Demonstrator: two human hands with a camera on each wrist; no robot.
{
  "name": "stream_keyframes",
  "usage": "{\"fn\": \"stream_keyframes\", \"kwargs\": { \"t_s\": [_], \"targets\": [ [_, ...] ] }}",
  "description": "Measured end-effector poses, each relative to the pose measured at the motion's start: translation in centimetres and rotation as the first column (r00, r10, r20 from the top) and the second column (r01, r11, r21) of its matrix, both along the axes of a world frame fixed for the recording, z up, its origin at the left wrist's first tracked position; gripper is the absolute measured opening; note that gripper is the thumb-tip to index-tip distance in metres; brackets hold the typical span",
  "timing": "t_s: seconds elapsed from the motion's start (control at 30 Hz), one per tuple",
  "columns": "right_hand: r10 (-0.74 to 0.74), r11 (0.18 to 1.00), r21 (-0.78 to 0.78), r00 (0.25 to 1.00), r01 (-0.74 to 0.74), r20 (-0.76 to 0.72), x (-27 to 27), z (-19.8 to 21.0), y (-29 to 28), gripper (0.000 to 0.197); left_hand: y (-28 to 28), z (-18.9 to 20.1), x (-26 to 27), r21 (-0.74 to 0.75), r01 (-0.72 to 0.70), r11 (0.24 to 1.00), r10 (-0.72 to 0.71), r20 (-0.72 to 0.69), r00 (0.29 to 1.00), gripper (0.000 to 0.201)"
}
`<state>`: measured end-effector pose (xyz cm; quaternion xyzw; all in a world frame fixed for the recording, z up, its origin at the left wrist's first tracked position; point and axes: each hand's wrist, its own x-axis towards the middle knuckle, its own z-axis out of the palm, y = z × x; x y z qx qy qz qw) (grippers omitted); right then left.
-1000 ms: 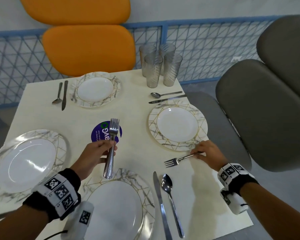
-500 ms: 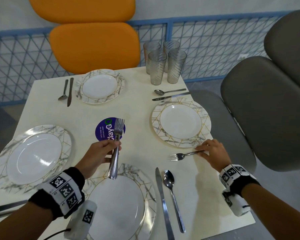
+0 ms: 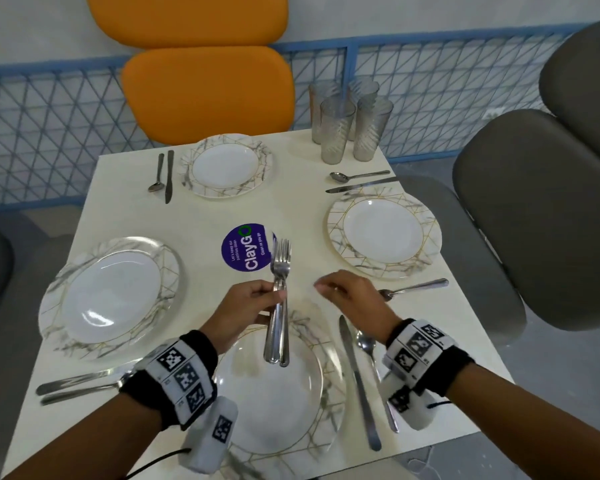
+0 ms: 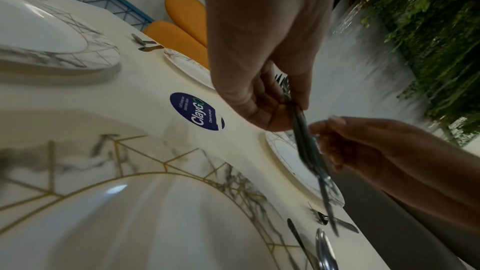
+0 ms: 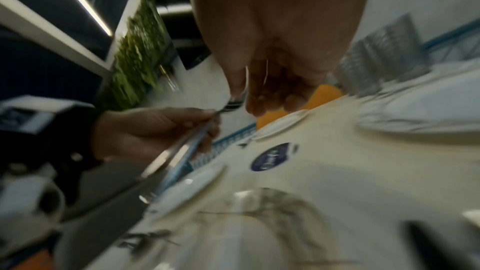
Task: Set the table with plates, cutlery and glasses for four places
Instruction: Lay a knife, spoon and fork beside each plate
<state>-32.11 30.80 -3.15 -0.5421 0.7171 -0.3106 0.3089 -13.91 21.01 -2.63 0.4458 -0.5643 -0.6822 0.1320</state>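
Standing nearly upright over the near plate [image 3: 267, 403], the forks [image 3: 280, 299] point their tines away from the person and their handle ends down toward the plate's middle. The left hand [image 3: 246, 306] pinches them at about mid-handle between thumb and fingers. How many forks are in the bundle is hard to count; at least two handles show.

The right hand [image 3: 347, 296] hovers just to the right of the forks, fingers loosely curled and holding nothing, its fingertips turned toward the handles but apart from them. It is the nearer free hand, so the next move is likely a pull of one fork out along its long axis.

One fork [image 3: 413, 289] lies flat behind that hand, just below the right plate [image 3: 426, 209], long axis running left to right. The far plate [image 3: 264, 157] and left plate [image 3: 167, 258] have no fork beside them yet. Four glasses [image 3: 350, 123] stand clustered at the far right corner of the table [image 3: 194, 220].
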Motion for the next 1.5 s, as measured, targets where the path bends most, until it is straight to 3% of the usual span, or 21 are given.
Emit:
{"fn": "stream_keyframes", "kwargs": {
  "t_s": [0.23, 0.4, 0.57, 0.77, 0.97, 1.1, 1.5],
  "targets": [
    [0.017, 0.986, 0.145, 0.91, -0.085, 0.414, 11.0, 1.0, -3.0, 0.012, 0.8, 0.4, 8.3, 0.046, -0.102, 0.994, 0.104, -0.049, 0.993, 0.02],
    [0.026, 0.967, 0.212, 0.879, -0.143, 0.475, 17.8, -0.2, -3.1, 0.015, 1.1, -0.3, 15.0, 0.087, -0.149, 0.985, 0.15, -0.006, 0.989, 0.015],
    [-0.055, 0.939, 0.318, 0.853, -0.133, 0.519, 22.7, -1.6, -2.6, 0.02, 1.5, -2.0, 20.7, 0.035, -0.2, 0.979, 0.198, 0.065, 0.978, 0.017],
    [-0.121, 0.845, 0.511, 0.874, -0.157, 0.47, 26.3, -3.4, -1.8, 0.029, 0.9, -3.7, 27.3, 0.026, -0.269, 0.963, 0.265, 0.105, 0.958, 0.024],
    [-0.118, 0.714, 0.667, 0.902, -0.214, 0.416, 28.1, -4.8, -2.6, 0.038, 1.2, -4.5, 29.2, 0.039, -0.296, 0.954, 0.291, 0.103, 0.951, 0.021],
    [-0.06, 0.777, 0.624, 0.978, -0.081, 0.202, 28.3, -5.8, -3.0, 0.028, 1.2, -4.5, 29.3, 0.05, -0.285, 0.957, 0.281, 0.078, 0.957, 0.017],
    [0.045, 0.798, 0.6, 0.999, -0.054, 0.031, 28.7, -5.7, -3.0, 0.034, 0.8, -4.7, 29.4, 0.073, -0.257, 0.964, 0.254, 0.055, 0.966, 0.018]
  ]
}}
